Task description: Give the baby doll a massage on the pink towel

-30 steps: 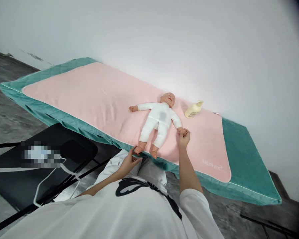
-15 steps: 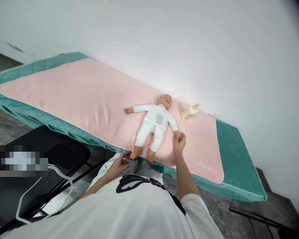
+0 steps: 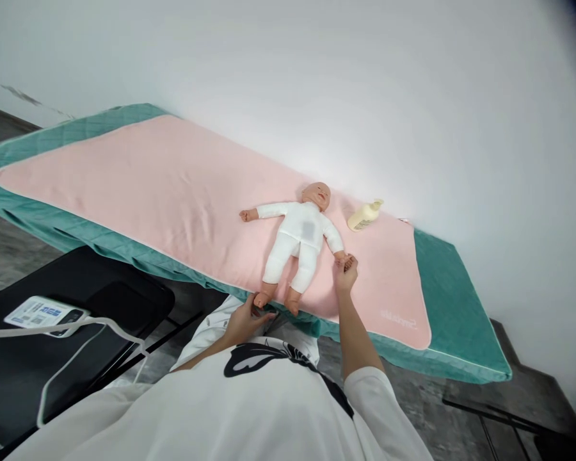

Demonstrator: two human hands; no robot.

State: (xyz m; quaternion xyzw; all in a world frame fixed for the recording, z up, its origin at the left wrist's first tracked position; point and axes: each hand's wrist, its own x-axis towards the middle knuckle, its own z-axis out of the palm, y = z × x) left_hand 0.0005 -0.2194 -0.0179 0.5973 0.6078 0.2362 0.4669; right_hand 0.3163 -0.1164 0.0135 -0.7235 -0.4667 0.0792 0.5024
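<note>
Doll (image 3: 301, 232) on its back on pink mat (image 3: 125, 182), feet at near edge; right hand (image 3: 346, 275) closed, fingers pinching the doll's hand; left hand (image 3: 243, 320) half-open, thumb apart, fingertips by one foot (contact unclear); pump bottle (image 3: 362, 218) near the doll's head.

The right hand (image 3: 347, 276) partly hides the doll's left hand (image 3: 340, 256).

Right hand (image 3: 347, 276) has the doll (image 3: 301, 229) by its fist (image 3: 340, 255), left hand (image 3: 244, 320) close at a foot (image 3: 265, 294), bottle (image 3: 363, 216) near the head (image 3: 317, 194), mat (image 3: 173, 186) beneath!
</note>
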